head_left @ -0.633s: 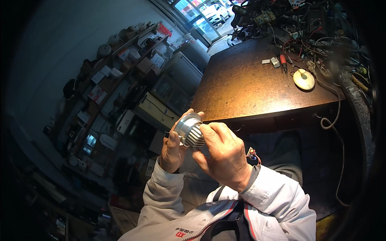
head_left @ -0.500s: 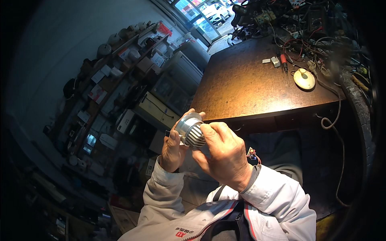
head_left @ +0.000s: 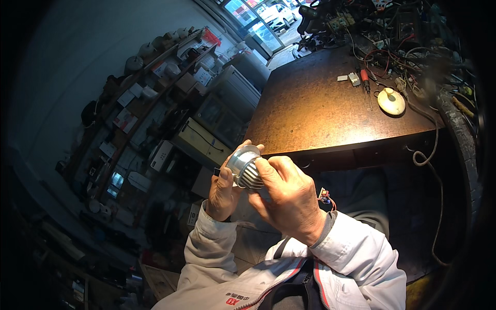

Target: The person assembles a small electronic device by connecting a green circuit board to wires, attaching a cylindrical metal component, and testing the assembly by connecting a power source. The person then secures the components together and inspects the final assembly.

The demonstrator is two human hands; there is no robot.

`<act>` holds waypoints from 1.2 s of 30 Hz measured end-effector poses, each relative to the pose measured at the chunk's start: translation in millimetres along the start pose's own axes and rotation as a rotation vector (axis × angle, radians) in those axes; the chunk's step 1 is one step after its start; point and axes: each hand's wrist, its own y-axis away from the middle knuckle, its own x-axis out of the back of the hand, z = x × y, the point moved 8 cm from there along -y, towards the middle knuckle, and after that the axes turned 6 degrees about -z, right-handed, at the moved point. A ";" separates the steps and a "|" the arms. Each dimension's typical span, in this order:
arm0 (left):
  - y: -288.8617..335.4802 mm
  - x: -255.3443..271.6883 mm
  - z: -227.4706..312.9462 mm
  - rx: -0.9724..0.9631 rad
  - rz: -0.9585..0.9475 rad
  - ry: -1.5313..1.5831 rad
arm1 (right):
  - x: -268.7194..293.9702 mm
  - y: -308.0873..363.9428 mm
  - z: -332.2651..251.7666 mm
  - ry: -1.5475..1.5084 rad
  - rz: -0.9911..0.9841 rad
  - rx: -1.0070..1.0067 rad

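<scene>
Just off the table's near edge, a silvery spotlight-like fitting with a round flared rim and ribbed heat-sink fins is held between both hands, tilted. My left hand is wrapped around its rim side from the left, thumb toward me. On the finned side, my right hand grips with thumb and fingers. Part of the fins lies hidden behind the right fingers. Beside my right wrist hangs a small electronic part with red wires; what it is joined to is hidden.
On the brown table lie a red-handled screwdriver, a small grey-white block and a round cream lid-like piece. Tangled cables and parts heap at the back right. A cord hangs off the right side. Crowded shelves stand left.
Both hands keep their hold on the fitting, with only a very slight shift of the fingers and of the fitting. Nothing on the table has moved.
</scene>
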 end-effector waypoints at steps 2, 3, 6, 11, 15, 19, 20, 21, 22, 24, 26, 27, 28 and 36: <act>2.6 1.0 3.6 -0.014 0.013 -0.086 | -0.1 1.1 1.3 -0.039 -0.019 -0.026; 3.4 0.3 6.6 -0.029 0.025 -0.168 | 0.5 1.1 2.1 -0.052 -0.034 -0.032; 6.5 -4.3 22.3 -0.119 0.045 -0.494 | 0.3 8.8 11.1 -0.139 0.033 0.039; 9.0 -27.8 37.7 -0.396 0.170 -0.836 | -7.1 27.6 35.2 -0.224 0.084 0.039; 15.3 -52.4 54.4 -0.521 0.221 -1.110 | -19.7 42.8 51.8 -0.388 0.141 0.017; 20.4 -63.3 56.5 -0.570 0.217 -1.118 | -29.0 57.4 61.2 -0.558 0.136 -0.094; 21.7 -66.8 58.2 -0.570 0.205 -1.161 | -33.3 62.9 65.5 -0.622 0.140 -0.140; 20.1 -70.9 57.8 -0.597 0.199 -1.160 | -42.8 72.0 80.4 -0.809 0.077 -0.215; 20.0 -74.5 57.8 -0.616 0.194 -1.163 | -54.2 82.2 93.6 -1.009 0.029 -0.310; 25.2 -75.5 48.7 -0.702 0.218 -1.145 | -66.9 73.0 85.9 -1.587 -0.068 -0.384; 29.7 -72.4 40.5 -0.700 0.205 -1.184 | -64.9 71.8 75.8 -1.498 -0.167 -0.265; 31.9 -70.3 38.5 -0.698 0.195 -1.204 | -63.2 71.2 71.1 -1.451 -0.206 -0.203; 33.1 -69.6 36.8 -0.688 0.189 -1.217 | -63.2 74.4 74.8 -1.345 -0.241 -0.221; 33.7 -61.2 35.0 -0.652 0.240 -1.121 | -43.0 93.3 81.0 -0.487 0.054 -0.149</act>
